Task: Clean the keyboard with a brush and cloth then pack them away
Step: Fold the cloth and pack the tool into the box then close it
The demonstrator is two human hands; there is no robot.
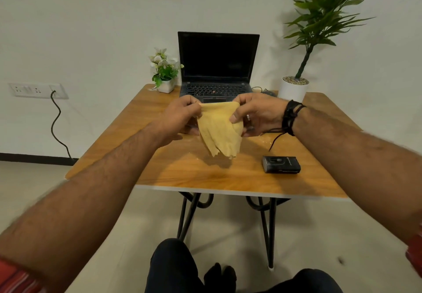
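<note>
I have the yellow cloth [218, 130] pinched at its top edge in both hands, my left hand [180, 117] gripping one corner and my right hand [258, 114] gripping the other, fingers of each curled onto the fabric, so it hangs in loose folds above the middle of the wooden table [182, 174], clear of the surface. The laptop [218, 69] sits open at the far edge, its keyboard [214, 89] just beyond my knuckles. I can't see a brush anywhere. The risks, as I judge them: the cloth is limp and bunched, so if I ease either pinch it will slip out and drop in a heap, or I'll fold it crooked and it won't fit back in whatever it packs into. The little black case [280, 164] lies near the front right of the table, and a careless sweep of my right forearm could nudge it off the edge. The loose cord [277, 141] dangling from my wristband could snag on something as I reach. Leaning forward, I might also knock the small flower pot [165, 85] beside the laptop.
</note>
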